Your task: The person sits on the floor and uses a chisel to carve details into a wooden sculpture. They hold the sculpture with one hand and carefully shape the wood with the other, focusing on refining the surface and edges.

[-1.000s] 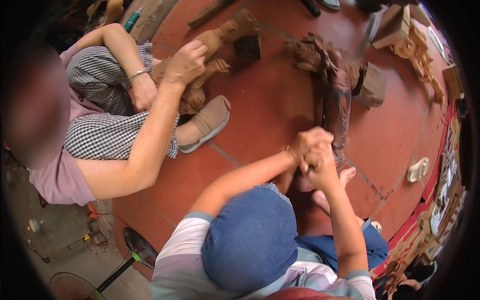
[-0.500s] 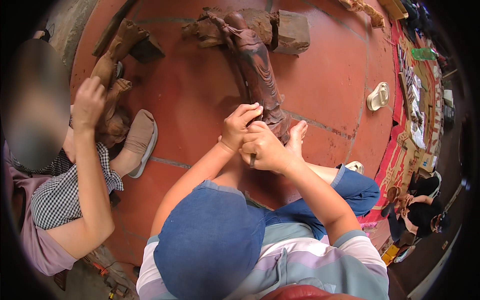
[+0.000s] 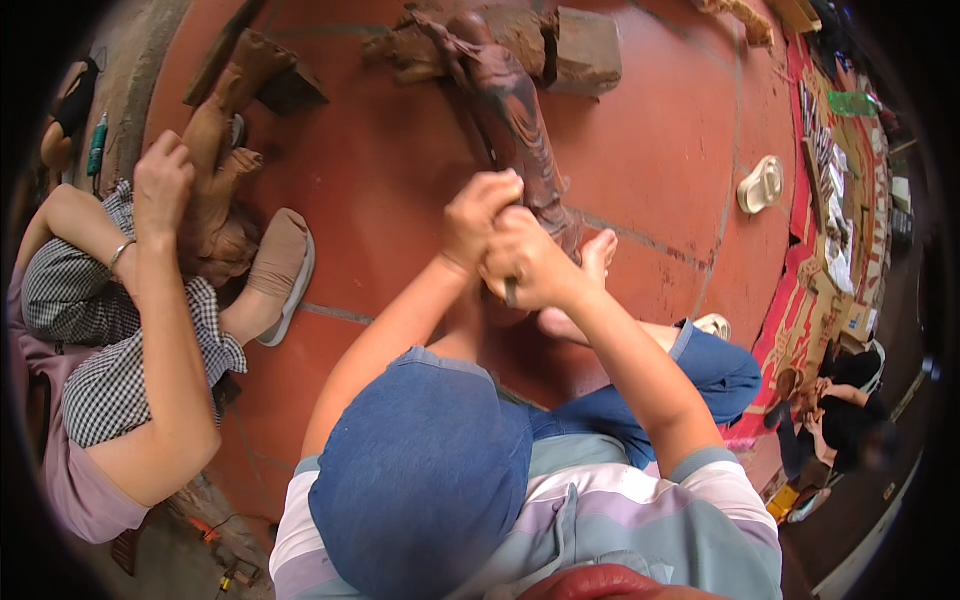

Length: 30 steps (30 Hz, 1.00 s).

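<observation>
A carved wooden figure (image 3: 508, 95) in dark reddish brown lies lengthwise before me, its head away and its lower end by my bare foot (image 3: 598, 255). My right hand (image 3: 532, 262) is closed round a carving tool, whose handle end (image 3: 511, 293) pokes out below the fist; the blade is hidden. Just left of it and touching it, my left hand (image 3: 478, 225) is closed too, at the front part of the same tool. Both hands are over the lower part of the figure and slightly blurred.
A rough wood piece (image 3: 510, 45) and a squared block (image 3: 585, 52) lie beneath the figure's head end. At left, a person in checked trousers (image 3: 120, 390) sits by another wooden carving (image 3: 215, 150). A sandal (image 3: 760, 185) and a red patterned mat (image 3: 785, 330) with tools lie right.
My two hands have risen slightly along the figure, closer together, still closed. The person at left has shifted their raised hand a little.
</observation>
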### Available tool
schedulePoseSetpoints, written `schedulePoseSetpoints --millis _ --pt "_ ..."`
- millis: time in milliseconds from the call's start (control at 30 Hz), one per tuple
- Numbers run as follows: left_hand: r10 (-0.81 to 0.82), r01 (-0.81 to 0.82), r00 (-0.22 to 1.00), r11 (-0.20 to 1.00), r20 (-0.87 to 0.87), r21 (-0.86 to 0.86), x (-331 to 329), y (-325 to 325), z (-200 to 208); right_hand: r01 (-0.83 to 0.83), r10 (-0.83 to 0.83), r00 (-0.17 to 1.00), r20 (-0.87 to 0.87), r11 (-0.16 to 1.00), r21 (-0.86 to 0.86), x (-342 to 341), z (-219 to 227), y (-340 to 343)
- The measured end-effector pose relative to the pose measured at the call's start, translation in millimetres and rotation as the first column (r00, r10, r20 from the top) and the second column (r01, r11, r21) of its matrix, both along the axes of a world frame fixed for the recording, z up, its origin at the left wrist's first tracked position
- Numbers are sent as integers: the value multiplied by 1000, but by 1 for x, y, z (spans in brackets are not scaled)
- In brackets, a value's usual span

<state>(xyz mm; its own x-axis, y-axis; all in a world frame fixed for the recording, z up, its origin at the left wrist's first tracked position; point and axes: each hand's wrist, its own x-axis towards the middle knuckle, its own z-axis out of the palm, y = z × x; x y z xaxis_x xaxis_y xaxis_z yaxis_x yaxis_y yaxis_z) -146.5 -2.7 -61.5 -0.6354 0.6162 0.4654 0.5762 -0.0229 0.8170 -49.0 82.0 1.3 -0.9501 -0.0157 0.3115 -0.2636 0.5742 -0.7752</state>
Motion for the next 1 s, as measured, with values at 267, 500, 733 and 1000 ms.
schedulePoseSetpoints --millis 267,500,733,1000 --pt "-24 23 995 1000 99 13 0 -2 -7 -4 4 1000 -5 1000 1 -1 0 3" --pt "-26 45 979 995 203 -89 -4 2 23 81 -81 997 -9 996 37 -6 9 2" --pt "-76 85 988 995 137 -60 -9 -5 21 60 -60 998 -4 998 -20 -6 15 -2" --pt "-140 151 975 987 175 -53 -8 -8 9 58 -59 998 18 998 21 -6 17 0"
